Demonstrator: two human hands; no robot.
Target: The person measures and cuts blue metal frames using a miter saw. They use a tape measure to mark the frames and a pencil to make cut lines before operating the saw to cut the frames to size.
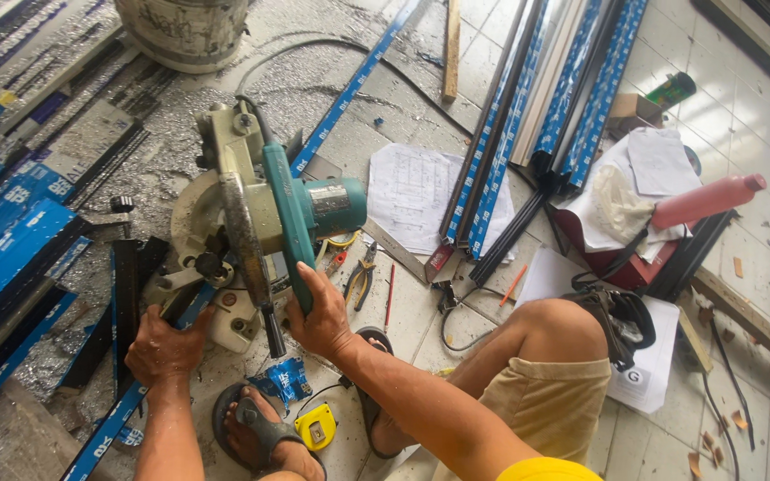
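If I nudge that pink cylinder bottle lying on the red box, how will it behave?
The pink cylinder bottle lies on its side, so it would probably roll. It rests partly on loose white papers atop the red box, which likely makes its footing slippery. It looks like plastic, so probably fairly light and not fragile.

Bright, even daylight; soft shadows under the hands; glare on the pale floor tiles (741, 116) upper right; sharp focus, slight wide-angle edge bending
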